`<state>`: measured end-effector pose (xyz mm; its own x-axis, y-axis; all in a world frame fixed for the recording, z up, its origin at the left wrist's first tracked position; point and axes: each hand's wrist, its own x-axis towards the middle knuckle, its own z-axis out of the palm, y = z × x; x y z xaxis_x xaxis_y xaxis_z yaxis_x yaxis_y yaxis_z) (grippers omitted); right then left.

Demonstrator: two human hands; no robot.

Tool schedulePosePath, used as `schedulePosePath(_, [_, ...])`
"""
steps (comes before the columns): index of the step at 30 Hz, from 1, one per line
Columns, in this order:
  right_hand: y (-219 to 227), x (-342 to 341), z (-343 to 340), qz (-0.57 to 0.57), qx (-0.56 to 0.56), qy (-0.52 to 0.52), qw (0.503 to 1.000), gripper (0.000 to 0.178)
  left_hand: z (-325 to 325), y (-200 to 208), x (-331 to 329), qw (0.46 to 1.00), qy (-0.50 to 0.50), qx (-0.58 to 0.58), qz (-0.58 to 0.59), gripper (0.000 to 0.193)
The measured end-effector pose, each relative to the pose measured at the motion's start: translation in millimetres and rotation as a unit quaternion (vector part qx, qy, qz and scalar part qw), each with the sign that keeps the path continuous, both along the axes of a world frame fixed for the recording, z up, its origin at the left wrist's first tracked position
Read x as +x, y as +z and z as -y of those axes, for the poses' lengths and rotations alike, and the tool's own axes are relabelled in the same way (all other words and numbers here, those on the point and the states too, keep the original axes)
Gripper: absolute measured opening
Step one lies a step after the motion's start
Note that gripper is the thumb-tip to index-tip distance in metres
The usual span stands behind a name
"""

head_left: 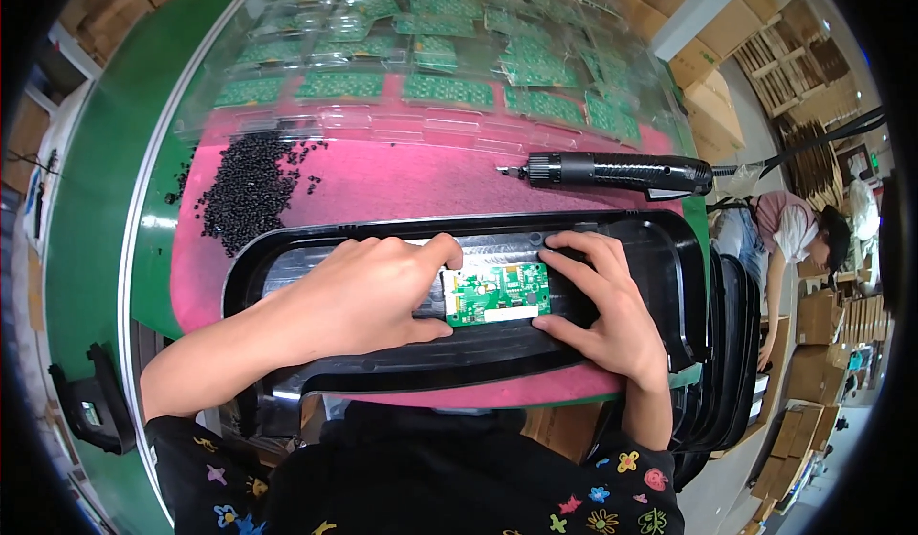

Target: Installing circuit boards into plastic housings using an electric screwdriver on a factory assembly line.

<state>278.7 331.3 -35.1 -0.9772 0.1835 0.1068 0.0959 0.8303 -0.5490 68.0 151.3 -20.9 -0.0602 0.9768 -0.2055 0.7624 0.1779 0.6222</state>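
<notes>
A green circuit board [498, 295] with a white strip along its near edge sits inside a long black plastic housing [459, 352]. My left hand [387, 286] grips the board's left end, fingers at the far corner and thumb at the near one. At the opposite end, my right hand [604, 307] pinches the right corners between fingers and thumb. Whether the board rests on the housing floor or is held just above it, I cannot tell. Beyond the housing lies a black electric screwdriver [612, 170], its bit pointing left, touched by neither hand.
A heap of small black screws or pellets [251, 191] lies on the pink mat [402, 176]. Clear plastic trays [430, 119] of green boards fill the far side. More black housings [732, 353] stand at the right, where another person [779, 234] bends over. Cardboard boxes [813, 372] are farther off.
</notes>
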Motion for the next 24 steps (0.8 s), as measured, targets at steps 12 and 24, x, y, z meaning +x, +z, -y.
schedulePosePath(12, [53,21,-61,-0.027,0.221,-0.310,0.924,0.049,18,15,-16,0.988,0.017,0.156,0.009,0.035])
schedulePosePath(24, [25,-88,-26,-0.421,-0.220,-0.178,0.862,0.048,45,-22,-99,0.946,0.187,0.138,-0.227,0.022])
